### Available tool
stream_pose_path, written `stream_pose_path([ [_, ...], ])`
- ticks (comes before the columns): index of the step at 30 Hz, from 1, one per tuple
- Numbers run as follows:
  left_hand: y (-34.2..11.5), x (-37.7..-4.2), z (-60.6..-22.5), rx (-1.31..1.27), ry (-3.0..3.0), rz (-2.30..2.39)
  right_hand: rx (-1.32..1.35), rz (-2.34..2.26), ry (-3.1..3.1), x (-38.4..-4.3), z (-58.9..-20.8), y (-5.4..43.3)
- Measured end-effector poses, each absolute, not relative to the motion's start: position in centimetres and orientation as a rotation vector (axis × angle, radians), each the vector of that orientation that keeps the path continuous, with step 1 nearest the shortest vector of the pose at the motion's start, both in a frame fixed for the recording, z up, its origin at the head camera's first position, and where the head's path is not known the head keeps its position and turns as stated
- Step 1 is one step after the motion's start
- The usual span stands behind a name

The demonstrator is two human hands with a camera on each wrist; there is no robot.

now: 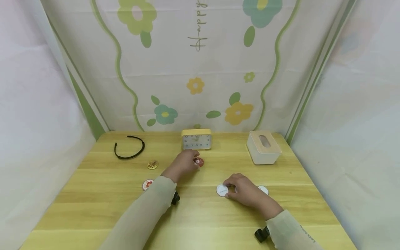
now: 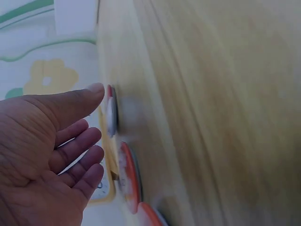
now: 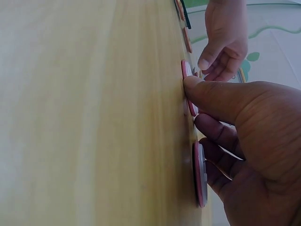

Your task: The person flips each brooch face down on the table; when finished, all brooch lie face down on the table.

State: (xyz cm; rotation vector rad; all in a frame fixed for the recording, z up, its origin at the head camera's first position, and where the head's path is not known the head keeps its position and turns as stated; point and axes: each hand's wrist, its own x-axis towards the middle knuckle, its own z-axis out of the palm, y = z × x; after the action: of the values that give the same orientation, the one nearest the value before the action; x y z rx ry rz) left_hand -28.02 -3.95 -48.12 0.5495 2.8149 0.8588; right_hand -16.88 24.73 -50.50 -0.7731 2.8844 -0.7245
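My left hand (image 1: 184, 162) reaches in front of the clock, its thumb and loosely bent fingers to either side of a red round badge (image 1: 198, 161). In the left wrist view the thumb tip is right beside a badge (image 2: 112, 110), with gaps between the other fingers. My right hand (image 1: 245, 191) pinches a white-backed round badge (image 1: 222, 190) by its edge between thumb and forefinger, low at the tabletop. In the right wrist view its red rim shows under the thumb. Another white-backed badge (image 1: 263, 189) lies beyond the hand, partly hidden by it.
A yellow clock (image 1: 196, 139) stands at the back, with a white tissue box (image 1: 264, 148) to its right. To the left lie a black headband (image 1: 129, 157), a gold badge (image 1: 152, 164) and a red-flower badge (image 1: 147, 184), partly covered by the left sleeve.
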Motion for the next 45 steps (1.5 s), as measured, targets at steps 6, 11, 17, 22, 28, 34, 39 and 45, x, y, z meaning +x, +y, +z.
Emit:
stream_pose_path([
  [6,-4.0,-28.2,-48.8,0.562,2.813,0.802,-0.772,-0.716,2.886,-16.8,-50.9,24.6],
  [11,-3.9,-28.4,-49.0,0.580,2.812,0.802,-0.744,-0.716,2.883,-16.9,-50.8,24.7],
  [17,-3.9,-28.0,-49.0,0.619,2.791,0.797,-0.735,-0.712,2.881,-17.0,-50.6,24.8],
  [22,-4.0,-26.5,-48.9,0.686,2.791,0.728,-0.744,-0.697,2.890,-17.1,-50.4,25.0],
  [28,-3.9,-23.8,-48.8,0.782,2.787,0.695,-0.763,-0.700,2.889,-17.0,-50.5,25.1],
  [34,-4.0,-21.7,-48.8,0.816,2.692,0.806,-0.765,-0.708,2.899,-17.0,-50.7,25.1],
  [39,-4.6,-20.8,-49.4,0.803,2.671,0.841,-0.765,-0.708,2.905,-17.1,-50.9,25.1],
  [45,-5.3,-20.2,-49.7,0.806,2.646,0.850,-0.751,-0.708,2.905,-17.1,-50.9,25.1],
])
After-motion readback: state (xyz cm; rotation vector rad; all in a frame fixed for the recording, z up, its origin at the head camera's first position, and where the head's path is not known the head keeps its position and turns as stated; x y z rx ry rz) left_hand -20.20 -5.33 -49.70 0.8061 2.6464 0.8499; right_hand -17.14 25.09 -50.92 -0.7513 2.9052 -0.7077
